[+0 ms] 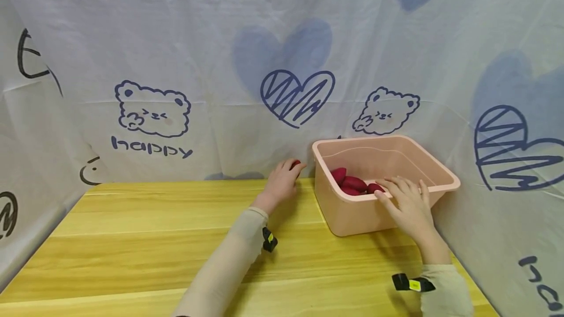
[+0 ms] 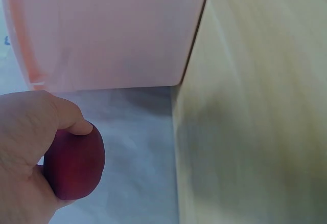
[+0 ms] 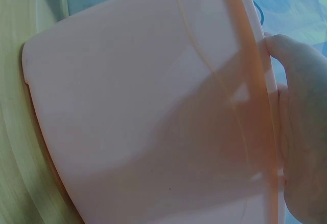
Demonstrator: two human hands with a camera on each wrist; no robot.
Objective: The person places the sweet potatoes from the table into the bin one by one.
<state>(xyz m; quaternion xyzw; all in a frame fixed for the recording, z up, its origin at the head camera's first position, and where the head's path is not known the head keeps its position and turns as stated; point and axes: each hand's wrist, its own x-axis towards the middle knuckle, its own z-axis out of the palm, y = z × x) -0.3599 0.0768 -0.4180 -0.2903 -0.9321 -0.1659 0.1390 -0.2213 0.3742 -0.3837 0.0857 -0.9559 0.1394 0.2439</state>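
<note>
A dark-red sweet potato (image 2: 76,165) sits in my left hand (image 1: 282,186), its thumb and fingers curled round it. In the head view this hand is left of a pink plastic bin (image 1: 348,216), at the table's back edge, and mostly hides the sweet potato. My right hand (image 1: 410,208) holds the bin's near rim, thumb at the rim and the other fingers reaching over it to the inside. Several dark-red sweet potatoes (image 1: 354,183) lie in the bin's left part, one close to the right index finger. The right wrist view shows the bin's outer wall (image 3: 127,106) beside the hand (image 3: 306,121).
The bin stands at the back right of a wood-grain table (image 1: 145,238). A white cloth (image 1: 211,53) printed with hearts and bears hangs behind the table and along its sides. Black straps (image 1: 270,239) are on both wrists.
</note>
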